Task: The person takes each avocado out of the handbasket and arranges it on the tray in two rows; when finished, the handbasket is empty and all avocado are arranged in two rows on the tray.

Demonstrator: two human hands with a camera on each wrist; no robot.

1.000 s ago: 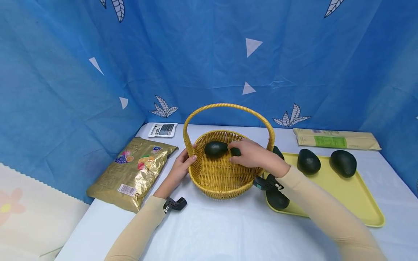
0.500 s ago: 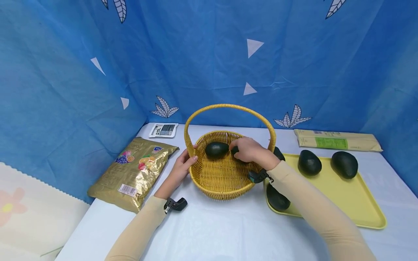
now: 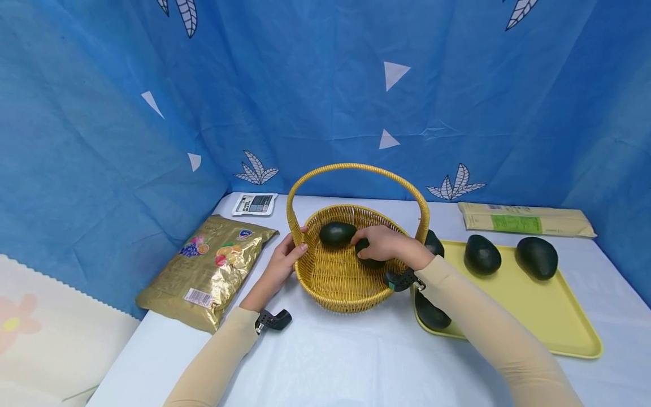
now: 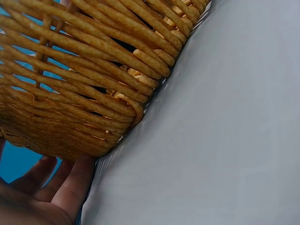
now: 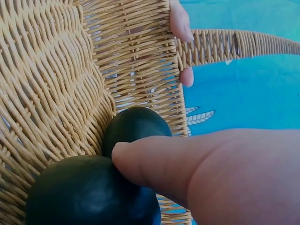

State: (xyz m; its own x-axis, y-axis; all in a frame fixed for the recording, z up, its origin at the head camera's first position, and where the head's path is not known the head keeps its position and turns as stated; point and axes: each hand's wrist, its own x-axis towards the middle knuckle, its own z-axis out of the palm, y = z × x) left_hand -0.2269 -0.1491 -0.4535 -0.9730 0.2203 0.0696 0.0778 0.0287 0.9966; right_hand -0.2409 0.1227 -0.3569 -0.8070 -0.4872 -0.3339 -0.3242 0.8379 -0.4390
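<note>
A yellow wicker basket [image 3: 342, 282] with a tall hoop handle stands mid-table. My left hand [image 3: 295, 244] grips its left rim; in the left wrist view the fingers [image 4: 61, 187] lie under the basket's woven wall [image 4: 70, 84]. My right hand [image 3: 373, 243] reaches inside the basket and holds a dark green avocado [image 3: 367, 257] low on the basket floor. In the right wrist view my thumb [image 5: 154, 164] presses on this held avocado [image 5: 89, 194]. A second avocado [image 3: 337, 233] lies just left of it, also seen as the farther avocado [image 5: 136, 124].
A yellow tray [image 3: 554, 316] to the right holds several more avocados, such as one [image 3: 481, 254] and another [image 3: 537, 257]. A gold snack bag [image 3: 208, 268] lies left, a small white packet [image 3: 254, 203] behind it, a long beige package [image 3: 524, 219] at back right. Blue cloth walls surround the white table [image 3: 330, 362].
My right hand has brought its avocado down and slightly nearer inside the basket, beside the first avocado. The left hand and the basket have stayed put.
</note>
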